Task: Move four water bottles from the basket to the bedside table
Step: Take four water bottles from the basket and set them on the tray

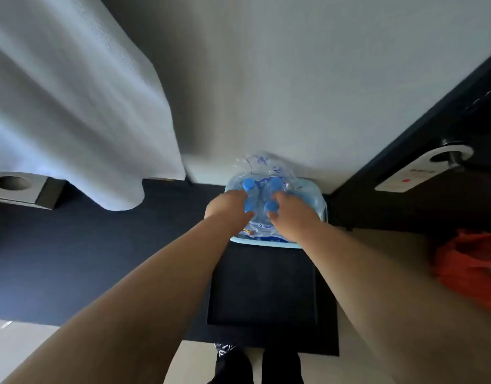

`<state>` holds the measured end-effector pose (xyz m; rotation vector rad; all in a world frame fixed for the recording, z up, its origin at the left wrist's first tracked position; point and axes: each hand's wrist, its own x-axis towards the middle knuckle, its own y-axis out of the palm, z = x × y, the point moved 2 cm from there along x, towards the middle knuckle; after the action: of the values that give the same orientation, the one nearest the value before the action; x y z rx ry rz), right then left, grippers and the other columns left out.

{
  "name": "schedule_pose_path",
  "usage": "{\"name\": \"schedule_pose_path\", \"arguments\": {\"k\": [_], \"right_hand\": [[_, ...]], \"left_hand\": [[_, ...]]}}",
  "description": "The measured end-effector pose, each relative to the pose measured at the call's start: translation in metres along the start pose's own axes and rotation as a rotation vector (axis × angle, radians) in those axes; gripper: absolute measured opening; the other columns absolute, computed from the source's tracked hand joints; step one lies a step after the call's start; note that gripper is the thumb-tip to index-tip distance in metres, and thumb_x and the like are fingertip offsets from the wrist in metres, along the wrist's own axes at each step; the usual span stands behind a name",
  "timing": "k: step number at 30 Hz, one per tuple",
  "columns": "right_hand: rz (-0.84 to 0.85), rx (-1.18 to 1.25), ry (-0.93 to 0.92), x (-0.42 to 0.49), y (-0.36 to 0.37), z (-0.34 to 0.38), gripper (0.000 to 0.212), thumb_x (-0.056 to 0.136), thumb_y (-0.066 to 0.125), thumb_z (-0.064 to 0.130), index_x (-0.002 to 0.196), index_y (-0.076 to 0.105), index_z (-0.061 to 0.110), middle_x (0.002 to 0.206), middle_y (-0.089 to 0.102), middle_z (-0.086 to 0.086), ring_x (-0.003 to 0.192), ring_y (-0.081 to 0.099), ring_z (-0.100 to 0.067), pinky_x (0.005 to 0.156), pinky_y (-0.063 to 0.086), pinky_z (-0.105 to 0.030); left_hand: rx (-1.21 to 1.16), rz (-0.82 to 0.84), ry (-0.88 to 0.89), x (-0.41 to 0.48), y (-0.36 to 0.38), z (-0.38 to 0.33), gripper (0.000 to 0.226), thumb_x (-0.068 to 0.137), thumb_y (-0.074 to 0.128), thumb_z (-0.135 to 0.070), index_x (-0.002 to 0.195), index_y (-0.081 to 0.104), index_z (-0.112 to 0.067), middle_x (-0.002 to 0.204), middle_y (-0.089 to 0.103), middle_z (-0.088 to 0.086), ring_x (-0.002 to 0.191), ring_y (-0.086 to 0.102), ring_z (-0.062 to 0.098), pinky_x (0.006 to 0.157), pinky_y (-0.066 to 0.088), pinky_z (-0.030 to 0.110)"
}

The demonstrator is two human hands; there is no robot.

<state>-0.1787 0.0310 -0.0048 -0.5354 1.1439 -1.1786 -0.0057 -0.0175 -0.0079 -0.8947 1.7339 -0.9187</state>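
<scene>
A light blue basket (266,243) stands against the wall at the far end of a black bedside table (263,289). It holds several water bottles with blue caps in torn clear plastic wrap (262,164). My left hand (226,205) reaches in and curls round a water bottle (249,202) at the basket's left. My right hand (292,210) curls round another water bottle (270,206) just beside it. Two more capped bottles (276,183) stand behind, near the wall. The bottles' bodies are mostly hidden by my hands and the wrap.
A white bed cover (72,112) hangs at the left, over dark carpet (72,259). A grey block with a round hole (14,187) sits at the far left. A dark door with a hanging sign (421,170) and an orange bag (471,261) are at the right. My shoes (230,364) show below.
</scene>
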Motion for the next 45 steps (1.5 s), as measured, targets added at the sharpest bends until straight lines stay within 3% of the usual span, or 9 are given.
{"name": "schedule_pose_path", "arguments": {"k": [5,10,18,24,26,29,33,37,45], "right_hand": [[0.011,-0.07,0.052,0.01,0.006,0.005,0.027,0.101,0.051,0.035,0.125,0.05,0.023,0.108,0.064,-0.006,0.095,0.064,-0.029,0.075,0.056,-0.042],[-0.005,-0.085,0.053,0.011,0.015,0.005,0.025,0.103,0.051,0.028,0.127,0.049,0.023,0.103,0.065,-0.01,0.093,0.065,-0.034,0.071,0.054,-0.041],[-0.027,-0.057,0.078,0.003,0.01,0.002,0.034,0.094,0.055,0.008,0.121,0.051,0.027,0.102,0.064,-0.006,0.092,0.065,-0.032,0.065,0.049,-0.038],[-0.121,-0.007,0.048,-0.02,-0.012,0.005,0.031,0.095,0.056,0.006,0.119,0.054,0.025,0.101,0.063,-0.001,0.09,0.064,-0.026,0.066,0.053,-0.039],[-0.182,0.001,0.038,-0.028,-0.024,0.008,0.03,0.099,0.056,0.015,0.127,0.053,0.026,0.104,0.064,-0.002,0.092,0.065,-0.026,0.069,0.055,-0.042],[-0.321,0.054,0.002,-0.041,-0.044,0.013,0.023,0.1,0.06,0.024,0.123,0.056,0.024,0.101,0.067,-0.002,0.091,0.065,-0.027,0.067,0.05,-0.037],[-0.43,0.105,-0.047,-0.062,-0.068,0.022,0.027,0.098,0.063,0.03,0.124,0.056,0.023,0.103,0.067,-0.001,0.092,0.064,-0.027,0.068,0.046,-0.035],[-0.473,0.085,-0.073,-0.08,-0.085,0.036,0.03,0.098,0.061,0.034,0.124,0.056,0.021,0.108,0.069,-0.003,0.097,0.066,-0.031,0.075,0.05,-0.038],[-0.461,0.079,-0.09,-0.117,-0.089,0.058,0.033,0.1,0.061,0.037,0.125,0.057,0.016,0.109,0.068,-0.003,0.097,0.065,-0.025,0.075,0.048,-0.035]], "left_hand": [[0.038,0.005,-0.001,0.005,0.004,0.001,0.027,0.091,0.061,-0.041,0.115,0.062,-0.027,0.107,0.064,-0.001,0.087,0.063,0.024,0.065,0.045,0.032],[0.001,-0.038,0.02,0.005,0.008,0.004,0.028,0.092,0.061,-0.039,0.118,0.063,-0.027,0.109,0.064,-0.001,0.089,0.064,0.026,0.072,0.055,0.036],[-0.054,0.009,0.005,0.002,0.004,-0.007,0.025,0.095,0.06,-0.031,0.118,0.062,-0.023,0.109,0.063,0.002,0.091,0.063,0.026,0.078,0.056,0.04],[-0.125,-0.061,0.007,-0.019,-0.021,-0.021,0.014,0.093,0.062,-0.034,0.105,0.063,-0.027,0.095,0.065,-0.004,0.081,0.063,0.022,0.072,0.055,0.035],[-0.147,-0.098,0.027,-0.027,-0.034,-0.026,0.004,0.091,0.061,-0.032,0.093,0.06,-0.029,0.089,0.062,-0.006,0.076,0.06,0.021,0.064,0.048,0.031],[-0.205,-0.178,0.062,-0.042,-0.061,-0.033,0.012,0.086,0.057,-0.032,0.077,0.052,-0.026,0.08,0.056,-0.006,0.068,0.055,0.019,0.053,0.036,0.028],[-0.233,-0.297,0.153,-0.067,-0.092,-0.044,0.008,0.091,0.06,-0.036,0.092,0.06,-0.028,0.09,0.058,-0.008,0.076,0.056,0.018,0.059,0.041,0.029],[-0.239,-0.383,0.234,-0.093,-0.111,-0.048,0.019,0.094,0.062,-0.038,0.11,0.063,-0.027,0.1,0.06,-0.008,0.083,0.057,0.016,0.069,0.043,0.029],[-0.225,-0.417,0.253,-0.129,-0.12,-0.037,0.022,0.095,0.062,-0.041,0.113,0.063,-0.028,0.098,0.06,-0.011,0.08,0.056,0.011,0.065,0.04,0.025]]}}
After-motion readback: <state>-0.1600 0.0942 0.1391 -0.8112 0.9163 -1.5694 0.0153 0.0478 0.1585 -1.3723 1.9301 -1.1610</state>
